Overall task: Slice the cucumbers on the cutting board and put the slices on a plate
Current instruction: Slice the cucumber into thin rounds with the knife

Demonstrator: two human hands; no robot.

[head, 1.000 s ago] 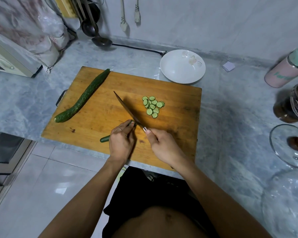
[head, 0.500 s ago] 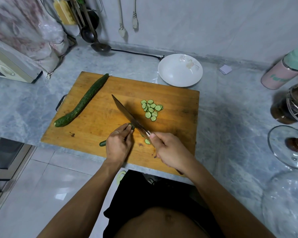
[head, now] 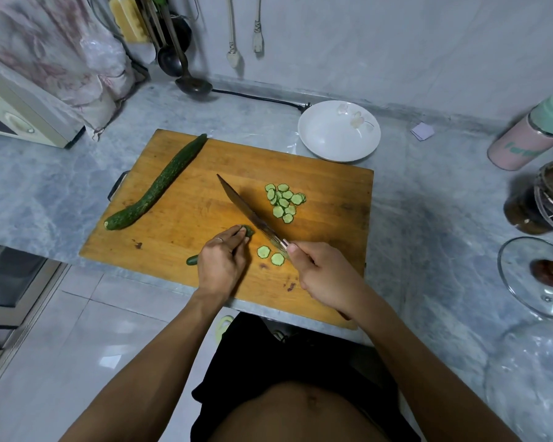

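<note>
Hands: left hand [head: 219, 266] pins the cucumber stub [head: 247, 231] under curled fingertips; right hand [head: 321, 275] grips the knife [head: 249, 212] just beside them. I log the risk: short stub rolls, blade nicks fingertips. Two loose slices [head: 270, 255] between hands; slice pile [head: 284, 200], whole cucumber [head: 160, 183] and unfilled plate [head: 316, 145] beyond.

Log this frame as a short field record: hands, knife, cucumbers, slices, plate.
left hand: holds the cucumber stub on the cutting board
right hand: grips the knife
whole cucumber: uncut, board's far left
slice pile: right of the blade
loose slices: two, near the right hand
plate: no slices on it
</note>
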